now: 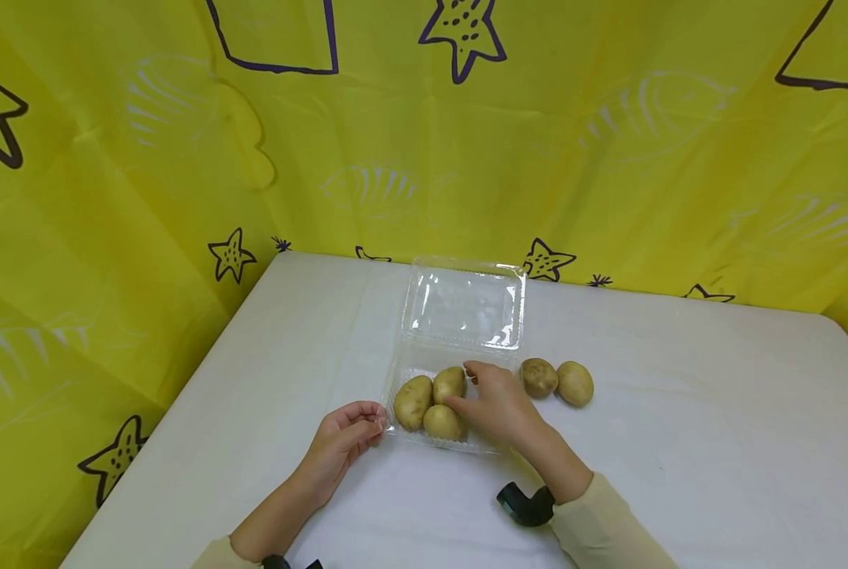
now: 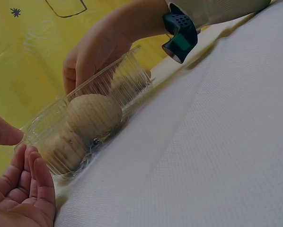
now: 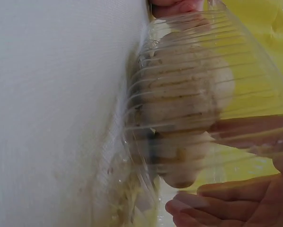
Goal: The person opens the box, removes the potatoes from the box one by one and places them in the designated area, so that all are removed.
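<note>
A clear plastic clamshell box (image 1: 491, 449) lies open on the white table with three potatoes in it: a large one (image 1: 412, 403) at left, one (image 1: 450, 385) behind and a rounder one (image 1: 445, 423) in front. My left hand (image 1: 345, 438) pinches the box's left rim between thumb and fingers. Over the right part of the box is my right hand (image 1: 498, 403), its thumb and fingertips close to the back potato. In the right wrist view the fingers (image 3: 236, 201) look fairly straight, seen partly through the ribbed wall.
Two more potatoes, a brownish one (image 1: 539, 378) and a paler one (image 1: 575, 384), sit side by side on the table (image 1: 680, 442) just right of the box. The box's raised lid (image 1: 464, 308) leans toward the yellow patterned curtain (image 1: 395, 118) at the back.
</note>
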The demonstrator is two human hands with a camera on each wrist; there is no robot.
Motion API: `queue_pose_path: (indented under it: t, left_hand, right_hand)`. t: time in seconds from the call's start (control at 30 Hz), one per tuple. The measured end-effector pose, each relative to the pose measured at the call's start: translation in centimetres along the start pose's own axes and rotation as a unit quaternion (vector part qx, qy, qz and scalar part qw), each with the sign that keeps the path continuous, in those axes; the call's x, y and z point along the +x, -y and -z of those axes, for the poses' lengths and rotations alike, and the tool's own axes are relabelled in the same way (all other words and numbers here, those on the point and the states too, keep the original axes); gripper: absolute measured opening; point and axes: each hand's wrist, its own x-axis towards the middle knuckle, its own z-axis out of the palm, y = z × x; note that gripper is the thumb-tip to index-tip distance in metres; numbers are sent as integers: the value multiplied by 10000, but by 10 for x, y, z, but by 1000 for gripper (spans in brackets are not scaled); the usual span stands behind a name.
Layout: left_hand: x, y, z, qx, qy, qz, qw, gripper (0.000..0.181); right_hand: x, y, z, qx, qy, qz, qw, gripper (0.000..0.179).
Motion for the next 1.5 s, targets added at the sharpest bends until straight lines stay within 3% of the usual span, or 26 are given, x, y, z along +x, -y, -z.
queue_pose_path:
  t: [0.17, 0.5, 0.73, 1.23, 1.5]
  left_hand:
    - [0, 0, 0, -9, -20, 9, 10000, 16]
    - [0, 1, 1, -8, -14, 5, 10000, 15]
    - [0, 1, 0, -12, -36, 49, 10000, 16]
    - [0, -1, -1, -3, -14, 42, 10000, 15]
    - [0, 0, -1, 15, -19, 46, 10000, 14]
  right_hand:
    - [2, 1, -2, -101, -63, -17, 9999, 53]
    - [6, 4, -5, -95, -91, -275, 9995, 32]
    - [7, 5, -7, 73, -83, -470, 9988, 36]
    - [9, 7, -17, 611, -471, -886, 9931, 50]
    - [7, 9, -19, 857, -437, -875, 9915, 52]
